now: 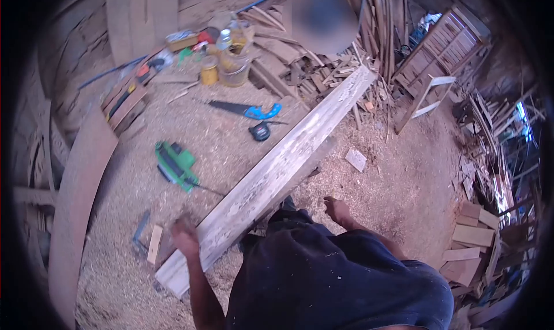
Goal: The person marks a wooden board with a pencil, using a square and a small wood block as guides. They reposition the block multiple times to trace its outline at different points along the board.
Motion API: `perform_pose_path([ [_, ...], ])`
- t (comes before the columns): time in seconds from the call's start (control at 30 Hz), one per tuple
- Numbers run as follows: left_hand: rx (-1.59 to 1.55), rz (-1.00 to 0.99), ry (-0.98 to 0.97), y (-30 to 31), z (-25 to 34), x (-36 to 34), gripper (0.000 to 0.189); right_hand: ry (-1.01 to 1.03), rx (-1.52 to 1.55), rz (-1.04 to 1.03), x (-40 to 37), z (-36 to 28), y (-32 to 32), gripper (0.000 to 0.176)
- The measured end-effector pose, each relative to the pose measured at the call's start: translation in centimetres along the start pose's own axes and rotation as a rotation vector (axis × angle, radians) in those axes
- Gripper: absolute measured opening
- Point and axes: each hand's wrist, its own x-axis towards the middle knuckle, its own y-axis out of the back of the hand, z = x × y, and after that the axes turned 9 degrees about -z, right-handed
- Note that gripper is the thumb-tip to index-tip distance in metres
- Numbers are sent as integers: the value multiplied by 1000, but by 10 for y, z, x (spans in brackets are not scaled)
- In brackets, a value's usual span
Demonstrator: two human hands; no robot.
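Note:
A long pale wooden board [271,171] with a rough, patchy face runs diagonally in front of me. My left hand [185,237] is beside its near end, smeared by motion, so its fingers do not show clearly. Close to that hand are a small wood block [154,244] and a blue-edged square [141,229]. My right hand [338,210] hangs to the right of the board, apart from it, with fingers curled; whatever they may hold is too small to make out. Across the board lie a green electric planer [176,165], a black tape measure [259,131] and a blue-handled handsaw [245,108].
Wood shavings cover the ground. Buckets [234,70] and bottles stand at the back left, near a wide curved plank [81,214]. Scrap wood [311,79] is heaped at the far end. A wooden frame [424,102] and stacked offcuts [473,235] are on the right.

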Motion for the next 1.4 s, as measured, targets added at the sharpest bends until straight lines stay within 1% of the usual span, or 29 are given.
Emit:
perform_pose_path([
  [0.03,-92,-209,-56,13,57,13,68,-99,130,-76,6,-19,28,48],
  [0.07,-95,-277,-112,7,93,20,77,-22,123,-35,26,-12,30,58],
  [0.1,-101,-341,-170,-3,126,28,86,65,77,-21,38,-18,49,72],
  [0.13,-106,-401,-226,-16,154,39,95,125,-15,-73,60,-16,64,88],
  [0.17,-86,-440,-189,-31,174,49,108,137,-73,-139,78,-27,91,102],
  [0.23,-34,-517,-94,-62,204,65,134,358,-324,54,127,-21,107,111],
  [0.3,45,-713,38,-62,240,81,147,344,-448,-34,176,-34,141,117],
  [0.33,86,-812,111,-63,254,87,153,363,-506,-28,203,-36,151,118],
  [0.4,163,-823,150,-75,262,89,155,405,-620,-18,256,-37,165,120],
  [0.43,199,-826,175,-80,265,92,155,409,-673,-57,273,-42,183,120],
  [0.5,193,-788,158,-84,266,94,149,440,-780,-157,298,-54,207,122],
  [0.57,190,-756,168,-78,263,89,143,475,-816,-194,330,-52,209,134],
  [0.63,171,-778,202,-74,266,92,142,501,-799,-220,349,-55,214,142],
  [0.67,159,-792,211,-74,270,92,141,524,-807,-267,353,-59,215,141],
  [0.73,221,-736,207,-64,283,87,139,543,-817,-345,357,-66,225,139],
  [0.77,236,-708,197,-57,289,83,138,582,-741,-265,357,-60,222,129],
  [0.87,262,-586,181,-46,303,58,131,600,-541,-354,343,-53,254,117],
  [0.9,264,-554,182,-47,298,45,127,649,-475,-295,335,-47,260,104],
  [0.93,263,-520,178,-46,301,41,124,654,-443,-290,333,-42,263,101],
  [0.97,164,-451,185,-40,302,34,104,660,-414,-287,330,-37,266,98],
  [1.0,125,-464,203,-41,305,31,99,668,-386,-287,326,-31,266,95],
  [1.07,56,-471,268,-38,304,26,87,714,-373,-211,322,-24,264,89],
  [1.1,30,-365,217,-46,299,18,75,759,-366,-179,321,-25,261,86],
  [1.17,38,-389,227,-51,300,5,69,767,-350,-176,321,-23,258,75],
  [1.2,44,-397,241,-46,304,0,66,791,-324,-153,316,-22,261,73],
  [1.27,66,-288,211,-35,323,-9,58,856,-274,-11,308,-8,255,70],
  [1.3,88,-270,220,-31,329,-12,53,881,-292,90,300,-6,256,68],
  [1.37,143,-184,211,-23,335,-13,50,829,-265,129,293,-8,254,64],
  [1.4,153,-195,225,-15,335,-8,48,790,-260,132,291,-17,255,61],
])
